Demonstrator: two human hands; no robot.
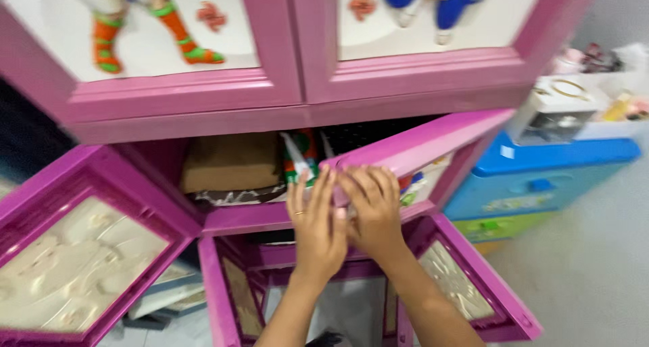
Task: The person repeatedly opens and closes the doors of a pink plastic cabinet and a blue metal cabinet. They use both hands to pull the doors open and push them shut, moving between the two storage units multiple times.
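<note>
Both hands are pressed on a half-open pink door (419, 147) of a cabinet (203, 104). The left hand (316, 225) lies flat, fingers straight, gripping nothing; the right hand (372, 208) is curled over the door's lower edge. A brown box (230, 161) is seen inside.

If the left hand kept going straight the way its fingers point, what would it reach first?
Probably the green-and-white packet standing in the open middle compartment of the pink cabinet. The left hand points up and inward, fingertips already at the shelf edge just below it. Motion blur leaves depth uncertain; the brown box sits further left.
</note>
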